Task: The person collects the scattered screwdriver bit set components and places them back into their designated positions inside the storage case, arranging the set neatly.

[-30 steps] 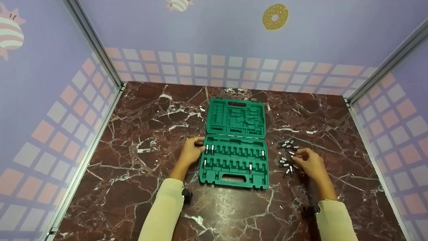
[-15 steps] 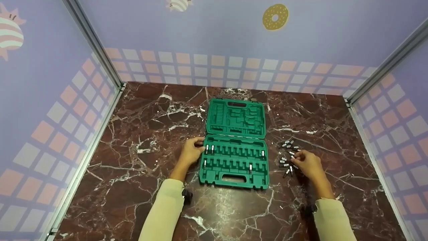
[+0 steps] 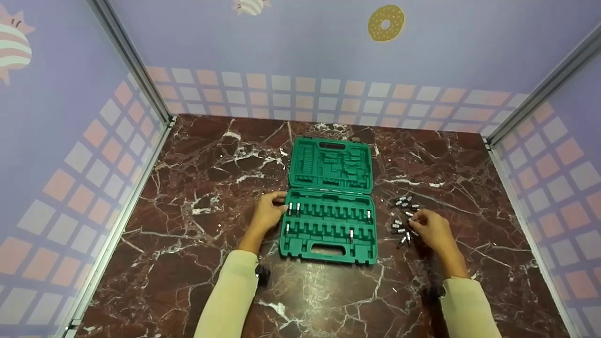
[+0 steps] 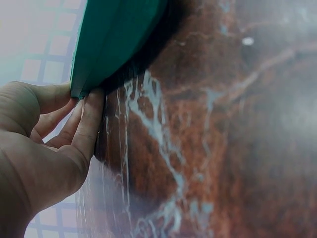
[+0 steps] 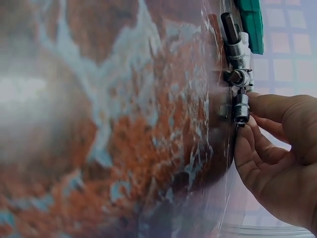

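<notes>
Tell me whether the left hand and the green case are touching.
Touching. The left wrist view shows it: the left hand has its thumb and fingertips against the edge of the green case, with no gap visible.

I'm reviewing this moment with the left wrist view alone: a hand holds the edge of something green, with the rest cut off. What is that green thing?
Observer: A green case, lying open; the head view shows it whole.

Operator: Is anything seated in it?

Observer: Yes, five socket bits are in its slots, three in the upper row and two in the lower row as the head view shows them.

Operator: My view doesn't show the right hand at all. Where is it?

Observer: To the right of the case, at a loose pile of similar bits; the right wrist view shows its thumb and fingers at one chrome bit.
</notes>
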Demonstrator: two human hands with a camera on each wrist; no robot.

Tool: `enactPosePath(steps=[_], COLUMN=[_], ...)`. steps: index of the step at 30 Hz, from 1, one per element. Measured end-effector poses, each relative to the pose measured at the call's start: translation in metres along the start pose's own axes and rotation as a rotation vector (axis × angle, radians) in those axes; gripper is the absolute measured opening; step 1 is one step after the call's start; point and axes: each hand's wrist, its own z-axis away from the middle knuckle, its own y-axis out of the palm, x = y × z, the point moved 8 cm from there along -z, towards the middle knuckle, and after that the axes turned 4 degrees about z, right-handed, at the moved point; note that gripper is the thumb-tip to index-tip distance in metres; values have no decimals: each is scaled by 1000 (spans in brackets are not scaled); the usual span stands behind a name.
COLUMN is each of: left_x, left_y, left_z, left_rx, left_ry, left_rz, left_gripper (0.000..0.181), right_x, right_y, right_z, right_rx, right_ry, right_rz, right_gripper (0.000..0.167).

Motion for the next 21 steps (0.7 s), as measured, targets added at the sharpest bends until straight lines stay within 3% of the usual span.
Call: enactPosePath(steps=[8, 17, 21], left_x=[1, 0, 0], left_y=[1, 0, 0], left_z=[-1, -2, -1], left_rx=[-3, -8, -12], left_ry=[5, 1, 4], left_rz=[8, -3, 4], left_gripper=[36, 36, 36], right_x=[10, 36, 53], right_y=[-8, -10, -9], right_z=[0, -13, -15], right_rx=[-19, -83, -61], right_ry=[28, 0, -25], right_rz=[-85, -196, -309], right_gripper=[14, 22, 22])
